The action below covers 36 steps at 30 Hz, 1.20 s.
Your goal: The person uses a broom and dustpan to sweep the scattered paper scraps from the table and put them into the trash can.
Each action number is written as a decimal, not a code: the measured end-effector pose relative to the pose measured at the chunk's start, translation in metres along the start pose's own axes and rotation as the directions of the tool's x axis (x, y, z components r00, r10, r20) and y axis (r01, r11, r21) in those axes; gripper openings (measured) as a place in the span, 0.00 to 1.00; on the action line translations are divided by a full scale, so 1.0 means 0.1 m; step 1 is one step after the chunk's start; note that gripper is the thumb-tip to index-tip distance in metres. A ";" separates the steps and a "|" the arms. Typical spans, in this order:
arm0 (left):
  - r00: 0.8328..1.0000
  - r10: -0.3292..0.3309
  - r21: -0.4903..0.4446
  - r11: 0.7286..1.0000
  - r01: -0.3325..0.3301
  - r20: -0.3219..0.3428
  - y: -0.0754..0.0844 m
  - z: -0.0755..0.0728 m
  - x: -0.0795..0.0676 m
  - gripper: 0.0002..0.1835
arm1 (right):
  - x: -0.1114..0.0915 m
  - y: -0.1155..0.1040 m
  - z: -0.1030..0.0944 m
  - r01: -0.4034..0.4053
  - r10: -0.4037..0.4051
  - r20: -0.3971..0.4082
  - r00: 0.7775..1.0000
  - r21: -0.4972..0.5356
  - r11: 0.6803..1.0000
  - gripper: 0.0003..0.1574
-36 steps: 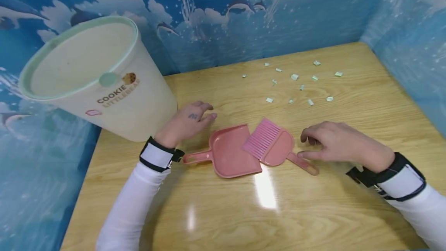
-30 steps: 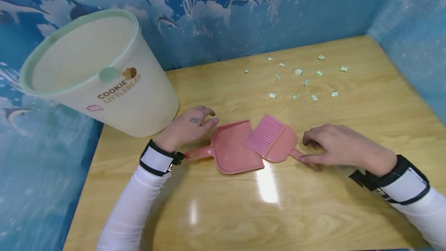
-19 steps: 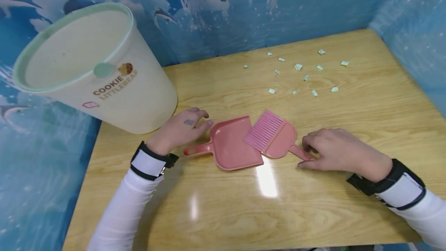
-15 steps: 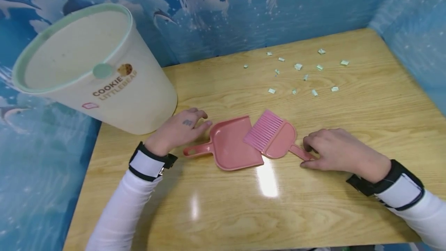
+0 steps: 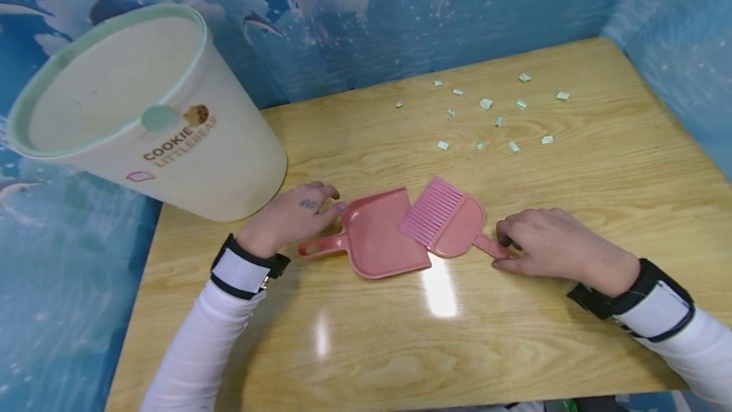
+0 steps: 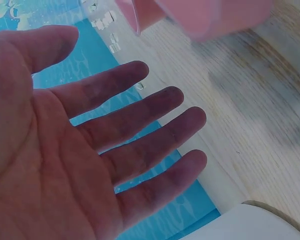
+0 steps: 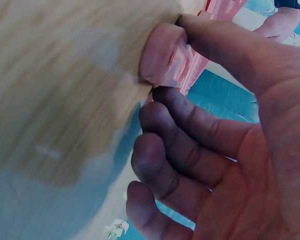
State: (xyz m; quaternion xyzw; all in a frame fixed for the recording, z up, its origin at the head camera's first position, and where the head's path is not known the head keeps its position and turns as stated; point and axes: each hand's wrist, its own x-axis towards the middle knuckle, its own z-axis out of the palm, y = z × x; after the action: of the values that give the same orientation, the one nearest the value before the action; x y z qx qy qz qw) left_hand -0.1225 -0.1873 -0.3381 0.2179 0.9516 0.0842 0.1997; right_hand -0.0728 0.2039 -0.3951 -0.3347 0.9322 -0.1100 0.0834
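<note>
"What's the biggest thing there?"

"A blue backdrop [image 5: 343, 24] printed with dolphins and clouds, then a pale, wood-grained table [image 5: 366, 342] in front of it."

"And on the table?"

"On the left, a round, tapering, cream-white bin [image 5: 211, 157] with a mint-green rim, lettered COOKIE LITTLEBEAR. Next in size comes a glossy pink dustpan [image 5: 377, 234], lying flat near the middle, its handle pointing left. A pink brush [image 5: 460, 226] lies to its right, bristles overlapping the pan's front edge."

"The hands?"

"The right hand [image 5: 551, 241] pinches the end of the brush's handle between thumb and index finger. The left hand [image 5: 293, 215] is relaxed and released, fingers spread, between bin and dustpan, its thumb near the pan's corner; I can't tell from here whether it touches the bin."

"Anything smaller?"

"Pale green, paper-like scraps [image 5: 485, 103], scattered toward the table's far right, well apart from the brush."
</note>
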 end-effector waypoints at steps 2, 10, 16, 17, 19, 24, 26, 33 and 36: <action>1.000 -0.005 -0.001 1.000 0.005 0.009 0.00 0.00 0.01 0.27 | 0.00 -0.01 0.00 0.001 -0.001 -0.014 1.000 0.002 1.000 0.18; 0.998 0.011 -0.092 0.996 -0.005 0.066 0.00 0.05 -0.02 0.25 | -0.05 -0.04 -0.05 0.010 -0.002 -0.171 0.985 0.051 0.999 0.11; 0.990 0.039 -0.205 0.979 -0.010 0.134 -0.03 0.12 -0.05 0.22 | -0.10 -0.01 -0.12 0.027 0.023 -0.287 0.958 0.172 0.985 0.13; 0.990 0.042 -0.222 0.975 -0.011 0.136 -0.03 0.12 -0.06 0.23 | -0.11 -0.01 -0.14 0.021 0.040 -0.305 0.952 0.195 0.981 0.14; 0.990 0.043 -0.258 0.966 -0.006 0.138 -0.03 0.13 -0.06 0.23 | -0.12 0.00 -0.16 0.018 0.070 -0.349 0.934 0.242 0.970 0.15; 0.990 0.054 -0.288 0.958 -0.015 0.129 -0.02 0.15 -0.05 0.21 | -0.15 0.04 -0.22 0.012 0.136 -0.473 0.871 0.297 0.955 0.15; 0.991 0.062 -0.267 0.963 -0.028 0.122 -0.01 0.17 -0.05 0.20 | -0.15 0.06 -0.25 0.025 0.150 -0.509 0.848 0.321 0.947 0.16; 0.993 0.086 -0.205 0.977 -0.067 0.084 -0.02 0.21 -0.08 0.23 | -0.21 0.12 -0.47 0.068 0.299 -0.521 0.799 0.574 0.816 0.16; 0.991 0.097 -0.213 0.974 -0.077 0.086 -0.03 0.22 -0.09 0.24 | -0.23 0.12 -0.58 0.059 0.336 -0.529 0.779 0.596 0.801 0.13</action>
State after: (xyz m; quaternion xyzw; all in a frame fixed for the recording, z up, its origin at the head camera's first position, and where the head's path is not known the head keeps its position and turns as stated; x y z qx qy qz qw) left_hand -0.1074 -0.1921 -0.3558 0.2410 0.9162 0.1822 0.2633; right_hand -0.0756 0.2369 -0.3406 -0.1653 0.8510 -0.4849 -0.1159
